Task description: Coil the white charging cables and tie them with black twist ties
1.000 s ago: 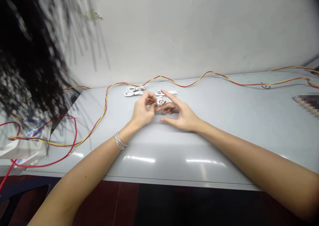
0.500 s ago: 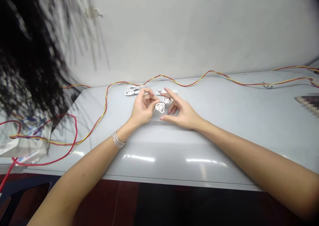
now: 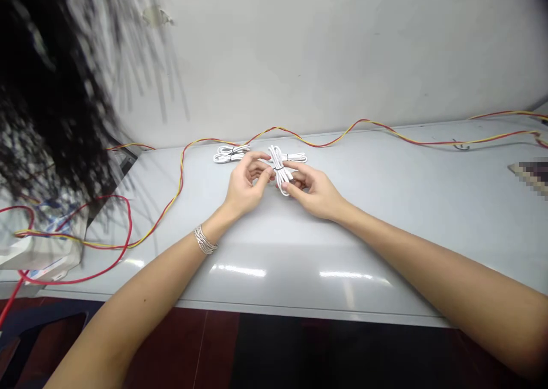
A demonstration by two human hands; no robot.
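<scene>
A coiled white cable (image 3: 281, 175) with a dark tie round its middle is held above the table between both hands. My left hand (image 3: 250, 182) pinches it near the tie from the left, its fingers curled. From the right, my right hand (image 3: 312, 190) grips the lower part of the coil between thumb and fingers. Behind my left hand a tied white cable bundle (image 3: 229, 155) lies on the table. Another white bundle (image 3: 298, 157) lies just behind the held coil, which partly covers it.
The grey table (image 3: 299, 286) meets a pale wall. A twisted red and yellow wire (image 3: 362, 120) runs along its back. At left are a red cable (image 3: 131, 223) and a white object (image 3: 47, 255). Dark hair (image 3: 47, 92) blocks the upper left.
The held coil has turned more upright, its upper loops now showing above the tie. My right hand, open before, has closed on its lower part. My left hand has hardly moved.
</scene>
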